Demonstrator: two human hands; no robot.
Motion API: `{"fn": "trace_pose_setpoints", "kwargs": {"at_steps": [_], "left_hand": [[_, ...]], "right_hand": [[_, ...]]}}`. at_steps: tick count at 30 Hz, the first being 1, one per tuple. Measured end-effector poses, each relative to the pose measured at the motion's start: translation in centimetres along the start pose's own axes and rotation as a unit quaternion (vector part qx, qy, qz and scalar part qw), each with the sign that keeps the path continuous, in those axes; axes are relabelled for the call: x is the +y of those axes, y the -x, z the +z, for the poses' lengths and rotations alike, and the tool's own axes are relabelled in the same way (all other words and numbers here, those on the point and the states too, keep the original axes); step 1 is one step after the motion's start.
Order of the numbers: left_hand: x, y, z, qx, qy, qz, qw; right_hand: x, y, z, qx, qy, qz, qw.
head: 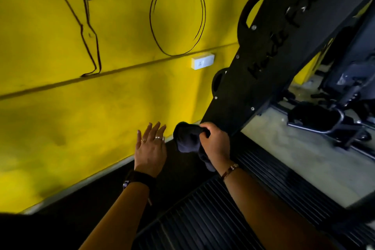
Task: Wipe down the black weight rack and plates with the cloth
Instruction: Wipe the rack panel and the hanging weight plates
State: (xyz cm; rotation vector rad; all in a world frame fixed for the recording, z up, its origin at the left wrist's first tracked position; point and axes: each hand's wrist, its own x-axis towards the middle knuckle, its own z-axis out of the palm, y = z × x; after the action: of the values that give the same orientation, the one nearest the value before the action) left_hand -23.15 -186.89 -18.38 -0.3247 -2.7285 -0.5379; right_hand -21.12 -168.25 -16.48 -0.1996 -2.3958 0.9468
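A yellow wall point(81, 107) with a black line drawing and a white socket point(203, 63) stands just behind the slanted black rack point(274, 57). A round plate point(248, 26) with a grip hole shows past the rack's edge. The right hand point(215, 140) grips the dark, soft, bunched cloth point(187, 138) at the rack's lower end. The left hand point(151, 148), fingers spread, hovers beside the cloth over a ribbed black floor mat point(223, 209).

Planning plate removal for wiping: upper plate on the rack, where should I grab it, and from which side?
Grip the upper plate through the oval slot near its rim. Come from the side of the yellow wall: the rack panel covers the rest. The left hand is free; the right hand holds the cloth.
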Motion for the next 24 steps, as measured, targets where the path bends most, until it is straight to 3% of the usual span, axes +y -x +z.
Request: {"fn": "trace_pose_setpoints", "kwargs": {"at_steps": [8, 18, 24], "left_hand": [[4.3, -14.1, 3.5, 0.029, -0.041, 0.091, 0.995], [8.2, -26.9, 9.1, 0.041, 0.009, 0.189, 0.981], [13.2, -35.8, 9.7, 0.028, 0.090, 0.308, 0.947]], "right_hand": [[2.0, -13.2, 0.1, 0.030, 0.018, -0.015, 0.999], [6.0, -22.9, -0.2, 0.090, 0.058, 0.085, 0.991], [6.3, -28.5, -2.5, 0.207, 0.074, 0.122, 0.968]]}}
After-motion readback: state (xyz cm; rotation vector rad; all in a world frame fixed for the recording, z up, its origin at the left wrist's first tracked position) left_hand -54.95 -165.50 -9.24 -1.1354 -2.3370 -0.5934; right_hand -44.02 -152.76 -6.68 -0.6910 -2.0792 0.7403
